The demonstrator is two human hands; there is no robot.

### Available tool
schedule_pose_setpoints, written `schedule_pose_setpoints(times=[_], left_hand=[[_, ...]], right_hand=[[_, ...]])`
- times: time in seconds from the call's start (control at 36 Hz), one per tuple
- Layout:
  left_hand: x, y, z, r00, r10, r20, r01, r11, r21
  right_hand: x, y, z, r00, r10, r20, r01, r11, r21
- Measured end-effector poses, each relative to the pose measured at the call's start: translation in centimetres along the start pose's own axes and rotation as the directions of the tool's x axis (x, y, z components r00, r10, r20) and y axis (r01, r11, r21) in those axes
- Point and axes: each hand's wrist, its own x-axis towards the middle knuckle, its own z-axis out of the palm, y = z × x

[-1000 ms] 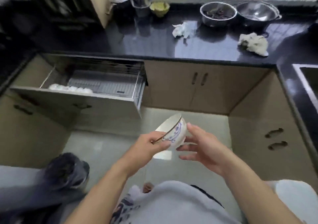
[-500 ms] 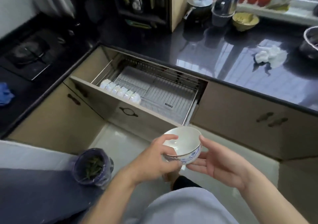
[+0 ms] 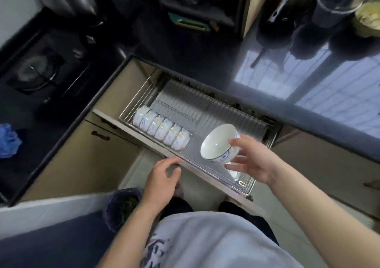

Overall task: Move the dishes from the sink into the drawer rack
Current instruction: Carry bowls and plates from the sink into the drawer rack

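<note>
We are looking down at an open drawer rack [image 3: 207, 111], where our right hand [image 3: 251, 160] is gripping a white bowl with blue pattern [image 3: 220, 143] above the rack's right half, thumb over the rim. Our left hand [image 3: 162, 179] is hanging open and holding nothing just in front of the rack's front edge. A row of matching bowls [image 3: 161, 131] is standing on edge in the rack's left half.

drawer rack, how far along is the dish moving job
Done: a row of six bowls stands on edge in the drawer rack. In hand: the right hand holds another bowl over the rack; the left hand is free. Left: slotting it in. The sink is out of view.
</note>
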Motion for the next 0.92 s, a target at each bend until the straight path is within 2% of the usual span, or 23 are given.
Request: schedule_pose_setpoints(times=[0.14,0.22,0.31,0.42,0.53,0.69,0.92], left_hand=[[7.8,-2.4,-3.1,0.996,-0.061,0.068,0.050,0.986,0.157],[13.8,-4.2,-5.2,0.990,-0.002,0.138,-0.043,0.944,0.326],[18.7,-5.6,-7.2,0.966,0.061,0.250,-0.198,0.797,0.571],[24.4,-7.9,-9.7,0.945,0.036,0.325,-0.274,0.631,0.725],[26.1,-10.0,-10.7,0.933,-0.019,0.359,-0.289,0.555,0.780],[26.3,-10.3,-10.5,0.913,-0.050,0.405,-0.311,0.556,0.771],[26.8,-10.6,-10.8,0.895,-0.066,0.441,-0.339,0.541,0.770]], right_hand=[[6.3,1.4,-0.1,0.958,0.109,-0.264,-0.114,0.994,-0.002],[9.0,2.8,1.1,0.902,0.188,-0.388,-0.206,0.979,-0.005],[11.4,4.3,3.5,0.857,0.236,-0.458,-0.266,0.964,0.000],[16.3,5.8,8.3,0.851,0.215,-0.480,-0.247,0.969,-0.003],[20.3,6.7,12.3,0.830,0.142,-0.540,-0.226,0.970,-0.092],[24.6,8.1,14.5,0.814,0.133,-0.565,-0.245,0.961,-0.127],[27.9,8.9,15.2,0.847,0.029,-0.531,-0.254,0.899,-0.356]])
